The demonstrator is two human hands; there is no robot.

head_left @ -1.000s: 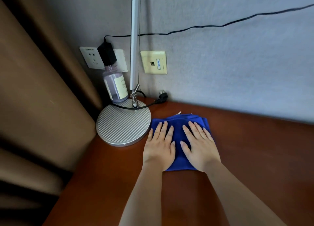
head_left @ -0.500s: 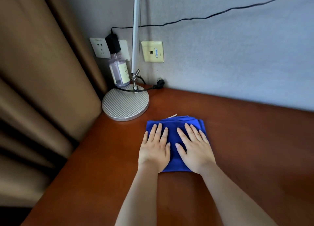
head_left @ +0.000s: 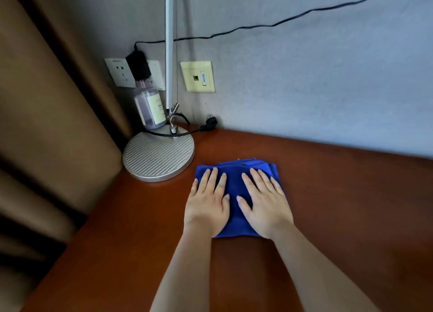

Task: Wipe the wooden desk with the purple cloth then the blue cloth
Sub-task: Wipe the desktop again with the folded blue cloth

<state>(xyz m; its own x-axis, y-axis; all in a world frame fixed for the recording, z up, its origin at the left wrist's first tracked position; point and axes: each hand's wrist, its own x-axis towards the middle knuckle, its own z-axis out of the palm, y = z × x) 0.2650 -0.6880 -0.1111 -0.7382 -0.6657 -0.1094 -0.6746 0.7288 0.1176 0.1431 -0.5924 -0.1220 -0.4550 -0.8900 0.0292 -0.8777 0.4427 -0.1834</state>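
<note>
Desk (head_left: pixel 339 206) is a reddish-brown wood, and the cloth (head_left: pixel 234 178) on it is a really saturated royal blue. Far left, the lamp base (head_left: pixel 157 157) is silver with ribbed stripes, the bottle (head_left: pixel 150 110) pale purple with a cream label, wall (head_left: pixel 304 77) bluish-grey, curtain (head_left: pixel 46 100) tan.

- A lived-in room, likely a bedroom or hotel room; which one cannot be told.
- A reddish-brown wooden table (head_left: pixel 328 194) fills the lower half of the frame, set into a corner.
- Tan curtains (head_left: pixel 46 124) hang down the left side.
- A grey wall (head_left: pixel 304 88) at the top carries a power socket (head_left: pixel 119 73) with a black adapter (head_left: pixel 138 64), and a cream data port (head_left: pixel 197 76).
- A desk lamp's round silver base (head_left: pixel 158 155) sits at centre left, with a labelled bottle (head_left: pixel 150 107) behind it.
</note>
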